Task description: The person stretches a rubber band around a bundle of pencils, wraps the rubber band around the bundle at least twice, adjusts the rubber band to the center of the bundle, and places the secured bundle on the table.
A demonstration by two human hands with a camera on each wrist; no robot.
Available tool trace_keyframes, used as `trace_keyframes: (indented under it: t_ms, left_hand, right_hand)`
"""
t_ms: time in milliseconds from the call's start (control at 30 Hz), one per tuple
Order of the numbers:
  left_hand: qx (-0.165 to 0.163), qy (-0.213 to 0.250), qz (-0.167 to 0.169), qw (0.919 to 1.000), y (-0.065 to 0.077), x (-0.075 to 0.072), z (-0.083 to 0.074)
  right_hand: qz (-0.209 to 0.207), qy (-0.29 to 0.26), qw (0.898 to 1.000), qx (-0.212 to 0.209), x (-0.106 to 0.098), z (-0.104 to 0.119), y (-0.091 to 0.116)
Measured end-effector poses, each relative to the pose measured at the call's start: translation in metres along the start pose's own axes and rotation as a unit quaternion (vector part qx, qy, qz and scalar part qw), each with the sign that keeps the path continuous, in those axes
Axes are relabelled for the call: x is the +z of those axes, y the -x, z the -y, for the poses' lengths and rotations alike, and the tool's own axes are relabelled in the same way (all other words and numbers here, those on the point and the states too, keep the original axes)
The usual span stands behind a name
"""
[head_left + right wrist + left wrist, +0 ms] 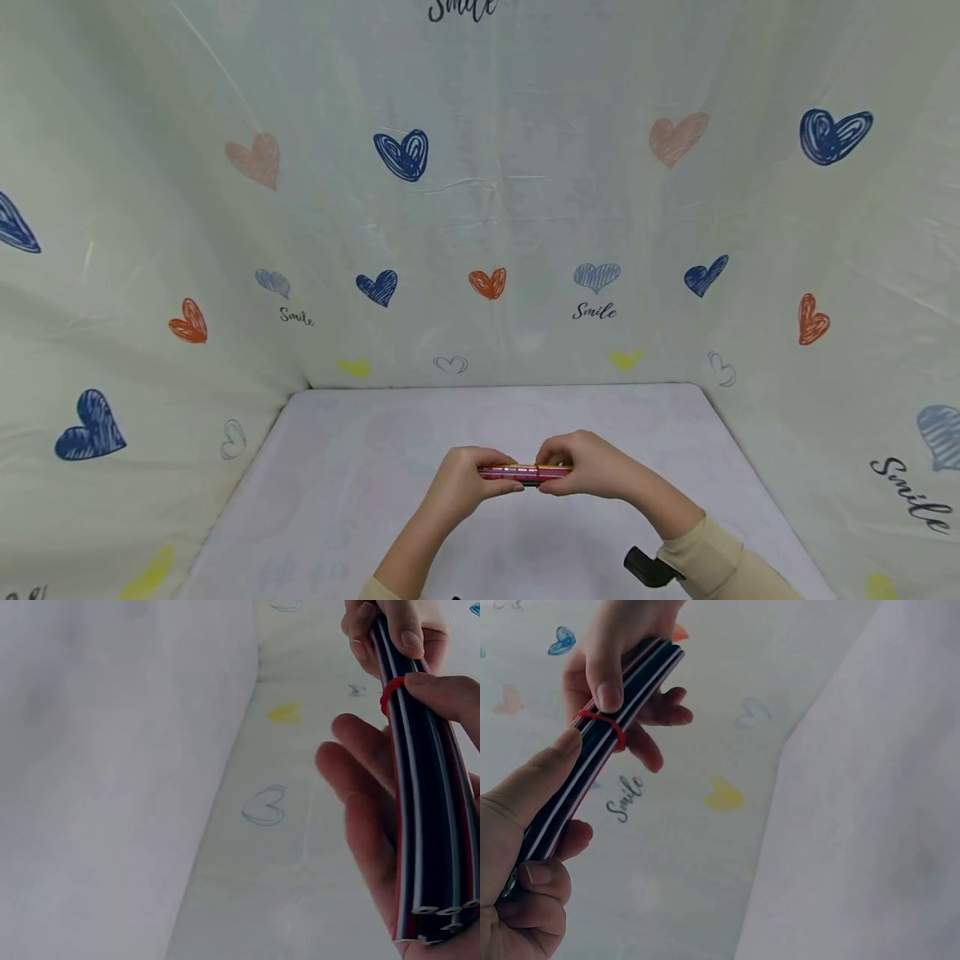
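Note:
A bundle of slim striped sticks that look like pencils is held level above the table by both hands. Around its middle runs a red rubber band. My left hand grips one half, thumb along the top and fingers curled beneath. On the other half, my right hand holds with its thumb pressed by the band; in the right wrist view its fingers lie loosely under the bundle. The bundle's flat ends show near the right palm. Part of its left half is hidden in the left palm.
Below the hands lies a white table. A pale curtain printed with hearts and "Smile" hangs behind and on both sides. A black device sits beside the right sleeve.

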State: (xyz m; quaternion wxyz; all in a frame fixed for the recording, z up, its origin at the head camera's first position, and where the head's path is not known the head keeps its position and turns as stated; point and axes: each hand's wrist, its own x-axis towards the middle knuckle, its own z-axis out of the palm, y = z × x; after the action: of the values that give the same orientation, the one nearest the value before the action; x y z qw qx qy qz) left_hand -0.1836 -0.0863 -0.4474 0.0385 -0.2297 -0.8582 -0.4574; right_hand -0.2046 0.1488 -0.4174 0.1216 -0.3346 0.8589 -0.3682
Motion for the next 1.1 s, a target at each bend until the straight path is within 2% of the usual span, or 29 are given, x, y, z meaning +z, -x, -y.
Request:
trace_keyframes:
  t_ms: [167,533,833,1100]
  left_hand:
    - [0.015,-0.011,0.002,0.9998,-0.002,0.002,-0.002]
    - [0.027,-0.022,0.003,0.9994,-0.004,0.005,-0.005]
    - [0.034,-0.032,0.008,0.9989,-0.002,0.007,-0.003]
    - [0.036,-0.041,0.012,0.9984,-0.001,0.009,-0.001]
  right_hand:
    - [0.015,0.044,0.999,0.004,-0.004,0.004,-0.005]
    - [0.023,0.014,1.000,0.011,-0.001,0.003,-0.003]
    - [0.023,0.029,0.999,0.012,0.005,0.002,-0.003]
    - [0.038,0.009,0.999,0.016,0.010,0.001,-0.002]
